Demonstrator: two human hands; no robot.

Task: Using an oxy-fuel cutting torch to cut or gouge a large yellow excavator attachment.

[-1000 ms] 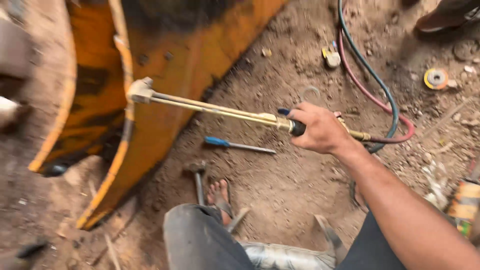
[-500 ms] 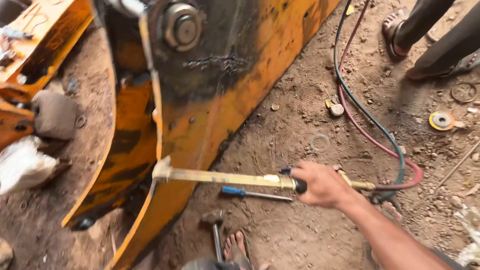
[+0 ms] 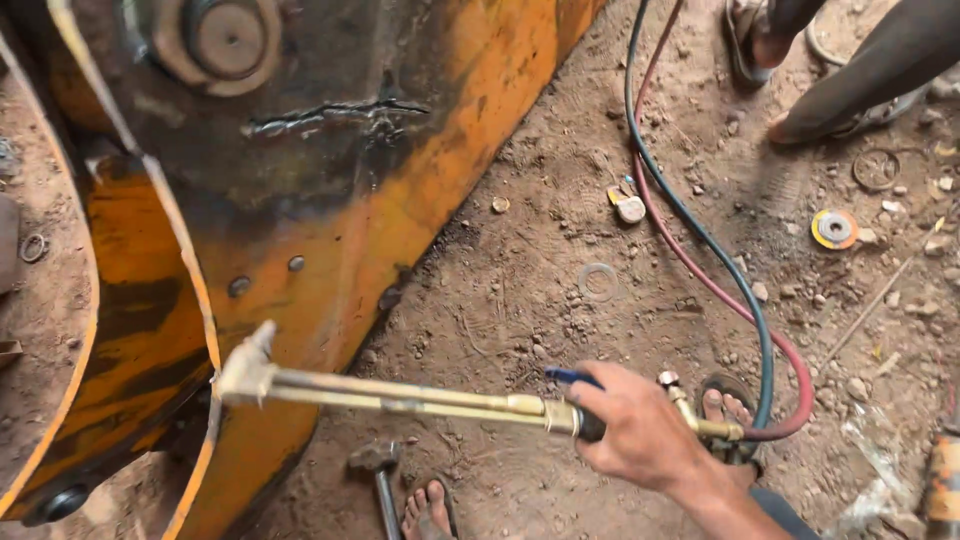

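head view: the right hand (image 3: 640,432) is clenched around the handle of a brass cutting torch (image 3: 400,395), whose tip rests against the edge of the orange steel bucket (image 3: 400,210). red and dark hoses (image 3: 745,310) trail from its rear over the dirt floor (image 3: 560,240). a hammer (image 3: 378,470) lies below. the left hand is out of sight.

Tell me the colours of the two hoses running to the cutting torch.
One hose is dark blue-green, the other hose red; the head view shows both.
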